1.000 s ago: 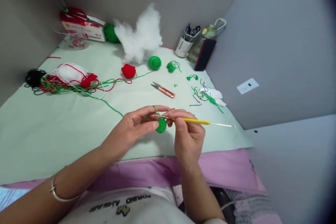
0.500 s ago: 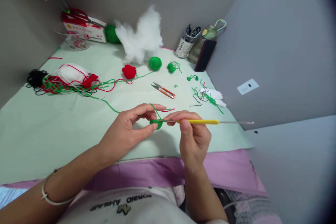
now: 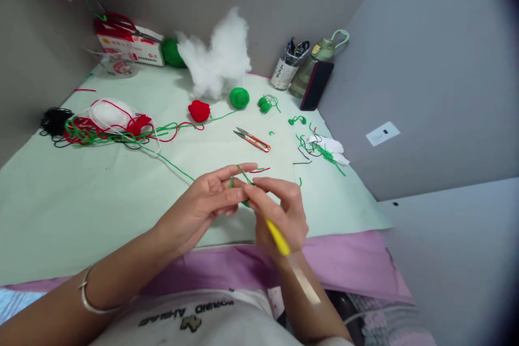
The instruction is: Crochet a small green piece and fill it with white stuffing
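Where it lay nearly level half a second ago, the yellow hook (image 3: 278, 237) now slants toward the near right, gripped by the right hand (image 3: 286, 208). The left hand (image 3: 214, 194) pinches the green crochet piece (image 3: 245, 203), mostly hidden, above the near surface (image 3: 101, 211). One far-right cup (image 3: 283, 74) holds pens (image 3: 291, 46); two green yarn balls (image 3: 239, 98) and one orange snips (image 3: 255, 141) lie beyond.
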The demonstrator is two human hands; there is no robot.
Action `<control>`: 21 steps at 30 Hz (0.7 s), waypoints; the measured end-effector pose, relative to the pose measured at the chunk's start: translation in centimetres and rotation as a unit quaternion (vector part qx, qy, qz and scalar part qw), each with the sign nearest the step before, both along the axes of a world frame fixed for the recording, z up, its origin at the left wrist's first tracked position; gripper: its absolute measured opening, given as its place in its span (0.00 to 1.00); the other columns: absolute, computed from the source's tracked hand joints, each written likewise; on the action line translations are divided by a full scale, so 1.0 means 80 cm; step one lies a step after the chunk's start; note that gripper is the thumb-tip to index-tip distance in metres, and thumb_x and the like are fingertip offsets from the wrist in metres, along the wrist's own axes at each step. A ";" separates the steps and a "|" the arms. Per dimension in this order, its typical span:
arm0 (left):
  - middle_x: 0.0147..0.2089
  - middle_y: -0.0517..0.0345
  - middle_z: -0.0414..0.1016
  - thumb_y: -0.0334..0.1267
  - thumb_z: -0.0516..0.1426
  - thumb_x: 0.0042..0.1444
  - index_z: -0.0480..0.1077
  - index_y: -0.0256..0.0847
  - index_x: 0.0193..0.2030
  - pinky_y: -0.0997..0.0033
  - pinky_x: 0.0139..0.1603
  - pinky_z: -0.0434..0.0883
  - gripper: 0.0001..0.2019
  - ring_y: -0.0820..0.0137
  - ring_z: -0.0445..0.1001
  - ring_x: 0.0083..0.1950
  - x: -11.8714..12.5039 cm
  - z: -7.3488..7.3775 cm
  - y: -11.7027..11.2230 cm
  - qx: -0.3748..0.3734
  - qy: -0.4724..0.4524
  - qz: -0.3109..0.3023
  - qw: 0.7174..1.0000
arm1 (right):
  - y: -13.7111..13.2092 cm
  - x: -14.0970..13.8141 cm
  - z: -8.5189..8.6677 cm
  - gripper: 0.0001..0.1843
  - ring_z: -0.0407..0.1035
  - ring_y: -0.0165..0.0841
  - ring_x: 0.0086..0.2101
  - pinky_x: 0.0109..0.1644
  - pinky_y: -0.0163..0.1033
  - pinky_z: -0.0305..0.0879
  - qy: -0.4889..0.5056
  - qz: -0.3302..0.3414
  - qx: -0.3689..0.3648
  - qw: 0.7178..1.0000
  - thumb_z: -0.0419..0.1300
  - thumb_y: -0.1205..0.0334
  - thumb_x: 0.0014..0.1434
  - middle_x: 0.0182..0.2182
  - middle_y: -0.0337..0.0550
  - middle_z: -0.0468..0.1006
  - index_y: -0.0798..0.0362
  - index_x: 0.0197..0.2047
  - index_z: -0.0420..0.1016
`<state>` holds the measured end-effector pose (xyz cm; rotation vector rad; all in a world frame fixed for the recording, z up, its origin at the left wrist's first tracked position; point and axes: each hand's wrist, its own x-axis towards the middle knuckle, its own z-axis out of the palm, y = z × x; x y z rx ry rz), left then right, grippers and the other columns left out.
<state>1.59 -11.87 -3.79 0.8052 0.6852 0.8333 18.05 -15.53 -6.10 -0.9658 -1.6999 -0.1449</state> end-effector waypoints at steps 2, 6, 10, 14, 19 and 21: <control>0.30 0.64 0.63 0.39 0.70 0.55 0.81 0.42 0.56 0.78 0.25 0.53 0.21 0.81 0.48 0.25 0.000 0.003 0.003 -0.034 -0.029 -0.012 0.999 | 0.002 0.001 0.004 0.13 0.77 0.36 0.38 0.39 0.46 0.77 0.136 0.052 -0.061 0.987 0.56 0.66 0.71 0.39 0.44 0.83 0.45 0.50 0.81; 0.36 0.60 0.68 0.37 0.70 0.55 0.82 0.47 0.55 0.79 0.28 0.57 0.19 0.78 0.58 0.31 -0.001 0.006 0.004 0.001 -0.022 -0.003 1.000 | 0.010 0.000 0.009 0.10 0.74 0.34 0.33 0.34 0.42 0.71 0.331 0.144 -0.154 0.920 0.59 0.61 0.71 0.33 0.42 0.81 0.46 0.42 0.82; 0.38 0.60 0.69 0.39 0.69 0.58 0.81 0.52 0.56 0.78 0.33 0.61 0.18 0.76 0.62 0.36 -0.003 0.002 0.000 0.037 0.017 -0.008 0.999 | 0.012 -0.005 0.004 0.09 0.76 0.34 0.37 0.37 0.41 0.71 0.368 0.174 -0.204 0.890 0.60 0.60 0.70 0.38 0.42 0.84 0.46 0.43 0.84; 0.38 0.61 0.66 0.39 0.69 0.58 0.82 0.53 0.55 0.77 0.35 0.62 0.17 0.76 0.61 0.35 -0.007 0.000 0.000 0.053 0.035 0.013 0.998 | 0.009 -0.004 0.004 0.10 0.76 0.31 0.34 0.38 0.40 0.72 0.396 0.191 -0.222 0.871 0.59 0.60 0.71 0.39 0.42 0.84 0.47 0.43 0.83; 0.38 0.61 0.65 0.39 0.67 0.59 0.83 0.53 0.54 0.76 0.34 0.61 0.15 0.75 0.60 0.35 -0.009 0.003 0.000 0.060 0.044 0.015 0.997 | 0.007 -0.002 0.011 0.10 0.77 0.31 0.33 0.37 0.41 0.75 0.405 0.183 -0.218 0.869 0.58 0.59 0.71 0.38 0.42 0.83 0.48 0.43 0.82; 0.38 0.60 0.65 0.40 0.67 0.59 0.82 0.53 0.54 0.75 0.34 0.61 0.16 0.74 0.60 0.35 -0.010 0.002 0.000 0.060 0.048 0.015 0.997 | 0.007 -0.004 0.012 0.10 0.77 0.31 0.33 0.36 0.41 0.76 0.410 0.176 -0.201 0.872 0.58 0.60 0.72 0.38 0.42 0.83 0.48 0.42 0.82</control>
